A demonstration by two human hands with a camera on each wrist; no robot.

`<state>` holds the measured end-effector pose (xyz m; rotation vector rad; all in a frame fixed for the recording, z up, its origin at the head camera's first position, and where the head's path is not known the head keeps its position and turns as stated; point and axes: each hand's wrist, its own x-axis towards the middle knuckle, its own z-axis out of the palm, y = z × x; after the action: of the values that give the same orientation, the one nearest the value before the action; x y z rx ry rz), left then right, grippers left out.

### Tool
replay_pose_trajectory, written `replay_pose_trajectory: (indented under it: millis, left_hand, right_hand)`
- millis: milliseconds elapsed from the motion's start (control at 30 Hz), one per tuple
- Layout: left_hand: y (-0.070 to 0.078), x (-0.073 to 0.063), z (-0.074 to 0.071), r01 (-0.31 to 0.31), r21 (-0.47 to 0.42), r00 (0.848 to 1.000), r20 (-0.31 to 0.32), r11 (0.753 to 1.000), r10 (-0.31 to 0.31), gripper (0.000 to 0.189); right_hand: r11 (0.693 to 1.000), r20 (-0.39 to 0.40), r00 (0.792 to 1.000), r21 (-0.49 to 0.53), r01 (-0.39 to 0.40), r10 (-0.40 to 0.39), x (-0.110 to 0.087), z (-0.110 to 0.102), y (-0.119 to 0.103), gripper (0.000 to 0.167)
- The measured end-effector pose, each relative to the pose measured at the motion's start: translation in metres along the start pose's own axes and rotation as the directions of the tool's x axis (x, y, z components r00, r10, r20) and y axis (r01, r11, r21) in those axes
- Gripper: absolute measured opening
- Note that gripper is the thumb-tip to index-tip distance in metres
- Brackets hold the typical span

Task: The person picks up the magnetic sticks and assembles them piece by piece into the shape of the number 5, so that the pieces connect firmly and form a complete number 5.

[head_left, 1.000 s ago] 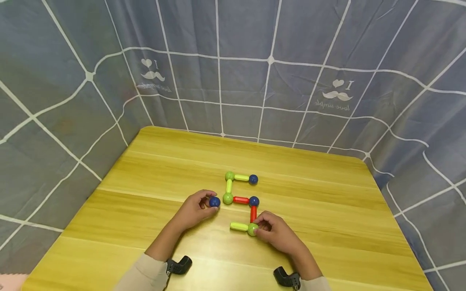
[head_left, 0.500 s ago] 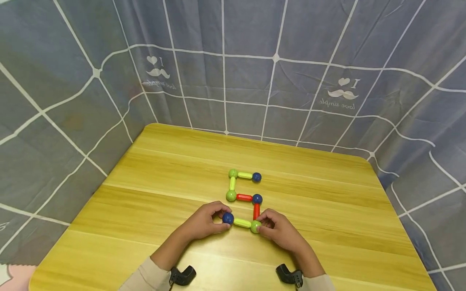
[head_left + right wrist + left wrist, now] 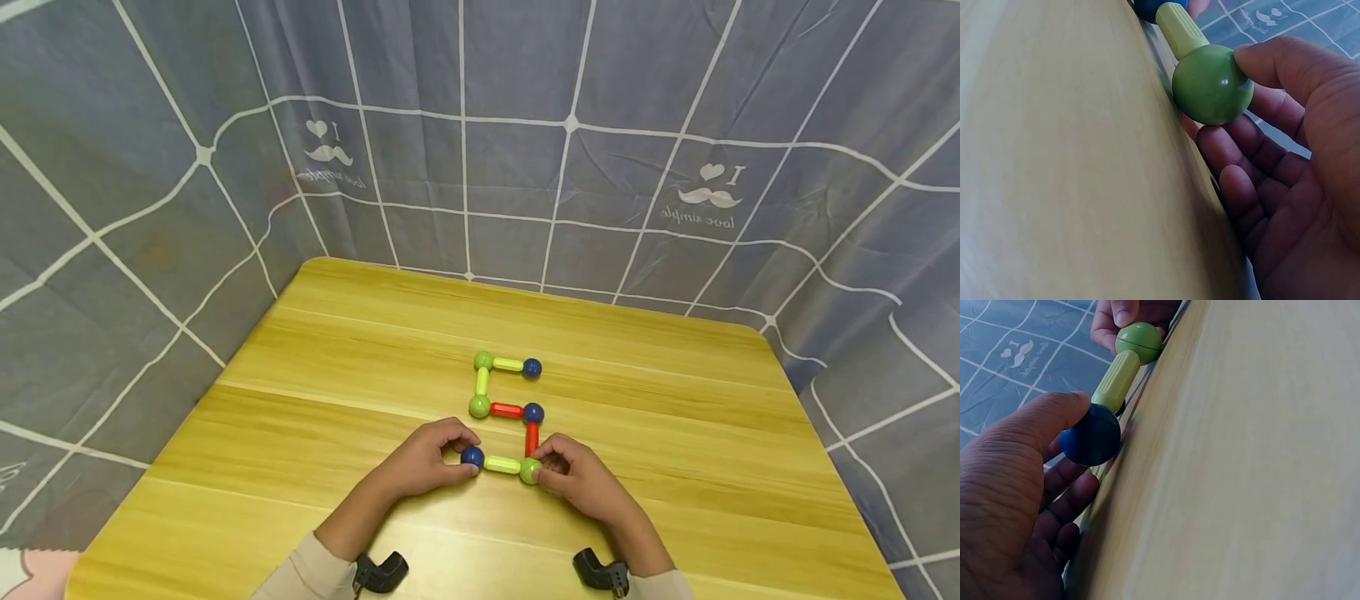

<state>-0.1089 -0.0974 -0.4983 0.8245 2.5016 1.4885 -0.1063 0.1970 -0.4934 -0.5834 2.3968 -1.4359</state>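
My left hand (image 3: 429, 458) pinches a dark blue ball (image 3: 1091, 435) between thumb and fingers. The ball meets the left end of a ribbed yellow-green rod (image 3: 502, 464). At the rod's other end is a green ball (image 3: 1213, 85), which my right hand (image 3: 581, 475) holds with thumb and fingertips. From that ball a red rod (image 3: 532, 439) runs back to a blue ball (image 3: 533, 412). A second red rod (image 3: 506, 410) leads left to another green ball (image 3: 479, 406). Beyond it, yellow-green rods, a green ball (image 3: 483, 360) and a blue ball (image 3: 532, 367) complete an S-like chain.
The chain lies on a yellow wood-grain table (image 3: 360, 350). A grey-blue curtain (image 3: 510, 167) with white grid lines stands behind the table and along its sides. Black wrist devices (image 3: 381, 572) sit at both forearms, by the beige sleeves.
My left hand has brought the blue ball right and nearer to me, onto the free end of the yellow-green rod. My right hand keeps its hold on the green ball.
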Motion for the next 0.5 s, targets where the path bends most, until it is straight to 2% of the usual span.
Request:
replay_pose_trajectory:
  millis: [333,500]
  left_hand:
    - [0.0009,0.0013,0.001,0.006,0.029,1.0,-0.026,1.0,-0.006,0.026]
    - [-0.0005,-0.0019,0.005,0.029,-0.013,0.994,-0.108,1.0,-0.03,0.014]
  right_hand:
    - [0.999,-0.002,1.0,0.032,-0.021,0.021,0.0,-0.0016,-0.0006,0.014]
    - [0.998,-0.001,1.0,0.052,-0.025,0.025,-0.0027,-0.002,0.0026,0.011]
